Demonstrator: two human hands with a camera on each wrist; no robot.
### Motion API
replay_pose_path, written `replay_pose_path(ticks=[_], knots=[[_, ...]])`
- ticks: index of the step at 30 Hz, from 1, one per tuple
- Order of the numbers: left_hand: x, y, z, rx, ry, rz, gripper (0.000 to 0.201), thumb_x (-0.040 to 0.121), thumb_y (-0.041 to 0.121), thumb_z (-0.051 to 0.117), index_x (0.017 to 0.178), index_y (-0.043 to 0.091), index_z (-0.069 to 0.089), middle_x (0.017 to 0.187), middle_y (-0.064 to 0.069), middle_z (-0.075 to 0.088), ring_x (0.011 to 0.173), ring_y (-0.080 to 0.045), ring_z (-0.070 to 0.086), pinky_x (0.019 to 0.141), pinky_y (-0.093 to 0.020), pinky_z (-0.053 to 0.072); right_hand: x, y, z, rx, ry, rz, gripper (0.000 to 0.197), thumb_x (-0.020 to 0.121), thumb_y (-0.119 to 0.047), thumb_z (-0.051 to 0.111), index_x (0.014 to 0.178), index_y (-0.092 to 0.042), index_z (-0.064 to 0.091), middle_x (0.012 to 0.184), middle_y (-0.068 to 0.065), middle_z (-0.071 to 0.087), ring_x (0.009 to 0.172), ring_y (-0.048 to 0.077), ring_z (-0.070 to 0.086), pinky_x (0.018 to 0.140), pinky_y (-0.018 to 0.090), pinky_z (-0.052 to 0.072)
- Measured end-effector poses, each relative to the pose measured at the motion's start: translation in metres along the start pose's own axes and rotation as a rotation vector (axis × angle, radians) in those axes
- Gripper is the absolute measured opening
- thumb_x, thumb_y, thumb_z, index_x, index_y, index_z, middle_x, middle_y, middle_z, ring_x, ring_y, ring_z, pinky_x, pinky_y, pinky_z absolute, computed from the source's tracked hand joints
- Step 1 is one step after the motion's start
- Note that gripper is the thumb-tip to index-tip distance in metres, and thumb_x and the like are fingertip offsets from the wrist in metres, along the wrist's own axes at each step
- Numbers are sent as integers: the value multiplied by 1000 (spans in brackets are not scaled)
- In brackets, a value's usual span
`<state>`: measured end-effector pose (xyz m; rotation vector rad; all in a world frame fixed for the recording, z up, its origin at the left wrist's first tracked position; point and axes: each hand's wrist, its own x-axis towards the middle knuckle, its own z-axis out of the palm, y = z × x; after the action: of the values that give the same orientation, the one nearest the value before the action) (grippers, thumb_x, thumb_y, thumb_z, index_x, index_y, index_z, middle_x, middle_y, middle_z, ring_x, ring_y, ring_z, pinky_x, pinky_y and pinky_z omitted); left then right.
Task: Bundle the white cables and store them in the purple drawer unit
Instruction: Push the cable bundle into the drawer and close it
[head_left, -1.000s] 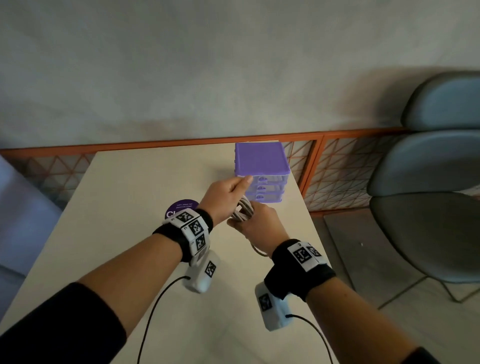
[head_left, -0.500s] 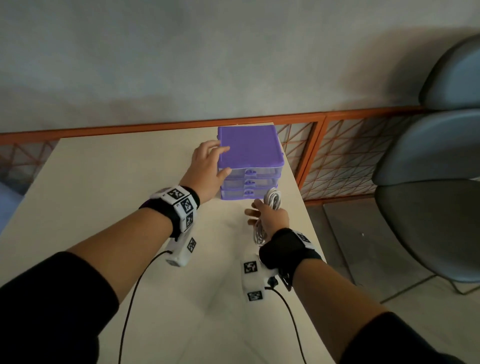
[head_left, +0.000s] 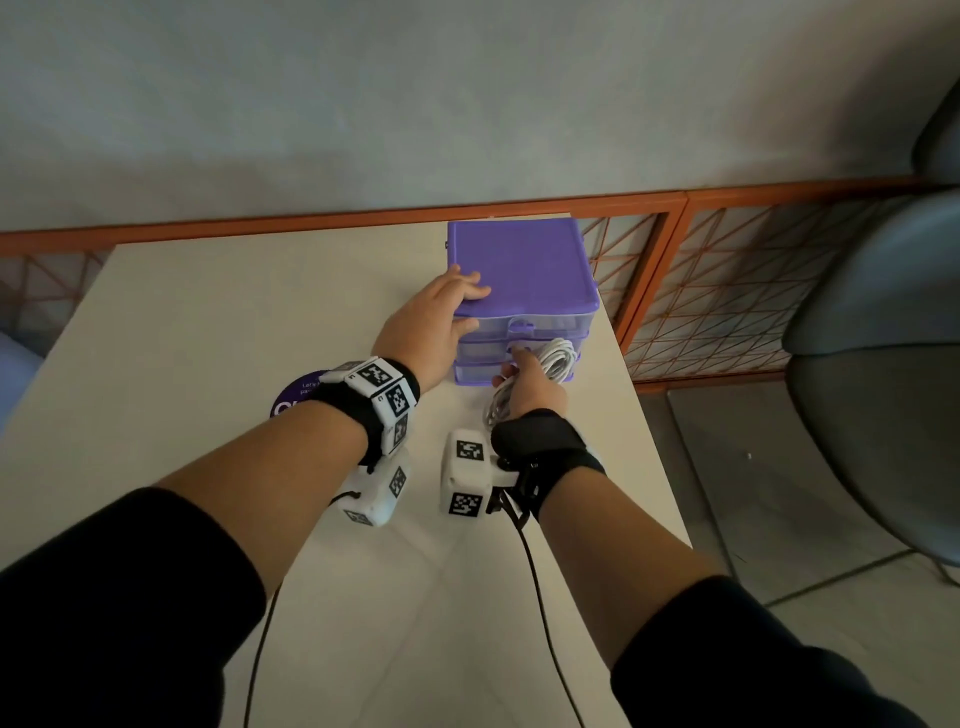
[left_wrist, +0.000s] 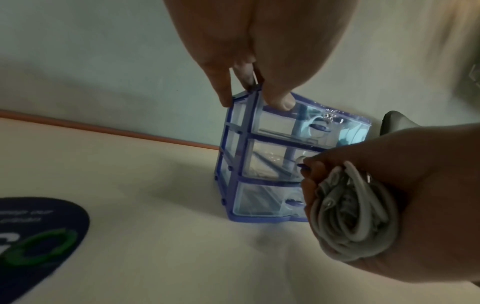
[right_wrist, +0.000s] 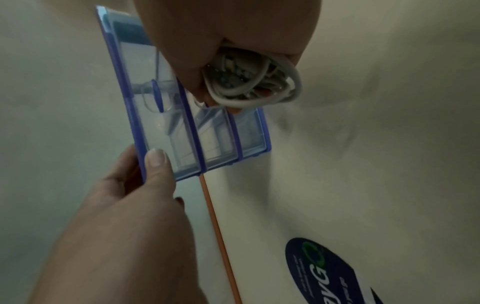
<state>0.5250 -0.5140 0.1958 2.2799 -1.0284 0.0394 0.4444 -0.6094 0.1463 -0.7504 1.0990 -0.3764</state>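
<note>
The counter (head_left: 208, 338) is a pale, rectangular surface set against a grey wall, with an orange wire-mesh railing (head_left: 727, 270) along its far and right edges. A grey chair (head_left: 883, 364) stands on the floor to the right, well apart from the counter. The purple drawer unit (head_left: 522, 265) stands upright at the far right corner of the counter; it has a solid purple top and three clear-fronted drawers stacked one above another, all appearing shut in the wrist views. A dark round sticker (head_left: 296, 395) lies flat on the counter near my left wrist. My left hand (head_left: 431, 322) steadies the unit at its near left corner: the fingers rest flat on the purple top and the thumb presses against the front of the top drawer. My right hand (head_left: 530, 384) is curled around the white cables (head_left: 558, 358), which are coiled into a compact bundle held in the palm. That hand is directly in front of the unit, with the fingertips at the handle of the middle drawer.
</note>
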Motion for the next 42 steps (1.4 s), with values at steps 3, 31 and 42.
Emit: replay_pose_path(ticks=[3, 31, 42], knots=[[1, -1, -4, 12, -18, -14, 37, 91, 11, 56, 127, 20, 55, 146, 5, 45, 140, -6, 29, 103, -10, 18, -7, 1, -6, -26, 9, -6, 28, 78, -24, 71, 56, -11, 59, 53, 3, 57, 51, 19, 54, 60, 31, 46], [11, 2, -19, 18, -147, -49, 41, 92, 15, 56, 132, 22, 52, 149, 4, 42, 143, -10, 26, 110, -24, 23, -53, -52, -33, -1295, -183, -655, 59, 75, -70, 58, 73, -11, 53, 62, 3, 52, 63, 25, 54, 51, 31, 37], [11, -5, -13, 22, -117, -55, 39, 92, 18, 57, 129, 28, 52, 147, 11, 43, 142, -6, 26, 109, -27, 27, -16, -47, 9, -1940, -253, -489, 57, 95, -53, 43, 126, -5, 52, 108, 16, 60, 99, 30, 59, 85, 37, 45]])
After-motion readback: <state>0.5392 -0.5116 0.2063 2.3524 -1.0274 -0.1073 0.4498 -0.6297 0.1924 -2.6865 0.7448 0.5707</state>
